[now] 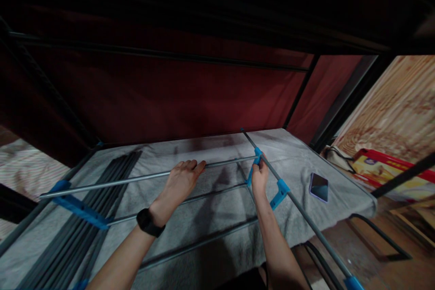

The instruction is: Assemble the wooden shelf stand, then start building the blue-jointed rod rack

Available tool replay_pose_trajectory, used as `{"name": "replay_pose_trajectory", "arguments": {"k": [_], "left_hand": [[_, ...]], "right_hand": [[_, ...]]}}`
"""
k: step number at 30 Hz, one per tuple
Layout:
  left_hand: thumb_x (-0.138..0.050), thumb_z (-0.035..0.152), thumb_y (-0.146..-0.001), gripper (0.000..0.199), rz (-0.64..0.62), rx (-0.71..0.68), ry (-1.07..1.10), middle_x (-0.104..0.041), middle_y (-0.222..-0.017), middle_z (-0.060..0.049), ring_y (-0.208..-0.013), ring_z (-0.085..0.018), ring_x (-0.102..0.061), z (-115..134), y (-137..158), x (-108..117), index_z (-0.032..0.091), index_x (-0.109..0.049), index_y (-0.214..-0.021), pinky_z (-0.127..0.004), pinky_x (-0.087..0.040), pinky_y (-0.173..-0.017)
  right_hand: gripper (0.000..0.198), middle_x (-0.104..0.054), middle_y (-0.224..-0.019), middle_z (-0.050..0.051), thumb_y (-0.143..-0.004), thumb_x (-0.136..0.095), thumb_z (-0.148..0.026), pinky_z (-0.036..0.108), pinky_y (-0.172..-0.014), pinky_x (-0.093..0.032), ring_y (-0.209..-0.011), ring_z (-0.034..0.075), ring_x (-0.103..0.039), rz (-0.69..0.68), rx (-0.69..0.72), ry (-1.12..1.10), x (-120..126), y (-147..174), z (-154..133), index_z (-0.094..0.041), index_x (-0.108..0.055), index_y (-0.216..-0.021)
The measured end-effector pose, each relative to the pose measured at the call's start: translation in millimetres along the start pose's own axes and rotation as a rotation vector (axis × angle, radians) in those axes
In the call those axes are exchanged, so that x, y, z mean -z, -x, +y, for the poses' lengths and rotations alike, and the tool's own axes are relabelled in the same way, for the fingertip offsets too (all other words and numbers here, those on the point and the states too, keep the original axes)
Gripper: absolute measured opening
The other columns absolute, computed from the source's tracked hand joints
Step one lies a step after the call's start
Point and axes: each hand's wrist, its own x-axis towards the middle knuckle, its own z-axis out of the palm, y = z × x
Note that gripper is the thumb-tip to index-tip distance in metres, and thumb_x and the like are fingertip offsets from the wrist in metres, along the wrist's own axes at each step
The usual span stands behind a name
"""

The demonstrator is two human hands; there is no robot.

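Note:
My left hand [181,180], with a black watch on its wrist, is closed over a long grey metal tube [136,180]. That tube runs from a blue plastic bracket [79,210] at the left to a blue plastic connector [257,156] at the right. Around this right-hand connector my right hand [260,177] is closed, its fingertips partly hidden behind it. The connector sits on a slanting grey pole [316,229], which also carries a second blue bracket [280,193] closer to me. Lower crossbars [207,239] span the frame beneath my hands.
Several loose grey tubes [91,210] lie bundled on the grey blanket [217,253] at the left. A phone [319,187] rests on the blanket at the right. Dark metal posts [353,99] and a red cloth wall [190,99] enclose the back. A red-and-yellow box [390,172] stands beyond.

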Motion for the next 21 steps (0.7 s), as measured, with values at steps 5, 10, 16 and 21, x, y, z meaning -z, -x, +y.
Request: {"name": "replay_pose_trajectory", "arguments": {"k": [5,10,16,21], "left_hand": [[-0.044,0.016,-0.098,0.033,-0.033,-0.002,0.029,-0.066,-0.095,-0.009,-0.087,-0.021,-0.063,-2.8,-1.9,-1.9,0.020,-0.060,-0.126,-0.034,-0.046,-0.082],[-0.041,0.018,-0.099,0.034,-0.050,-0.003,0.021,-0.067,-0.099,-0.010,-0.091,-0.022,-0.064,-3.2,-5.5,-1.1,0.020,-0.061,-0.127,-0.034,-0.047,-0.082],[-0.042,0.020,-0.100,0.029,-0.063,0.019,0.018,-0.068,-0.096,-0.008,-0.088,-0.021,-0.066,0.9,-7.1,2.1,0.021,-0.063,-0.120,-0.032,-0.045,-0.076],[-0.040,0.021,-0.100,0.028,-0.051,-0.010,0.037,-0.068,-0.094,-0.007,-0.086,-0.020,-0.065,-1.4,-6.8,-0.3,0.021,-0.062,-0.117,-0.031,-0.044,-0.074]], "right_hand": [[0.061,-0.065,-0.130,0.010,-0.079,-0.051,-0.035,0.042,-0.112,-0.037,-0.123,0.023,-0.056,-0.003,-0.039,-0.071,-2.5,0.1,-0.5,-0.016,-0.055,-0.138],[0.056,-0.065,-0.130,0.010,-0.079,-0.052,-0.035,0.043,-0.113,-0.035,-0.121,0.023,-0.057,-0.005,-0.048,-0.110,-0.9,0.1,1.6,-0.016,-0.061,-0.131],[0.048,-0.070,-0.119,0.009,-0.080,-0.051,-0.034,0.043,-0.108,-0.040,-0.119,0.024,-0.058,-0.010,-0.043,-0.098,-0.5,-0.8,4.1,-0.015,-0.066,-0.122],[0.044,-0.070,-0.116,0.008,-0.080,-0.050,-0.034,0.042,-0.107,-0.040,-0.118,0.024,-0.058,-0.002,-0.045,-0.060,0.3,1.8,3.0,-0.016,-0.066,-0.117]]}}
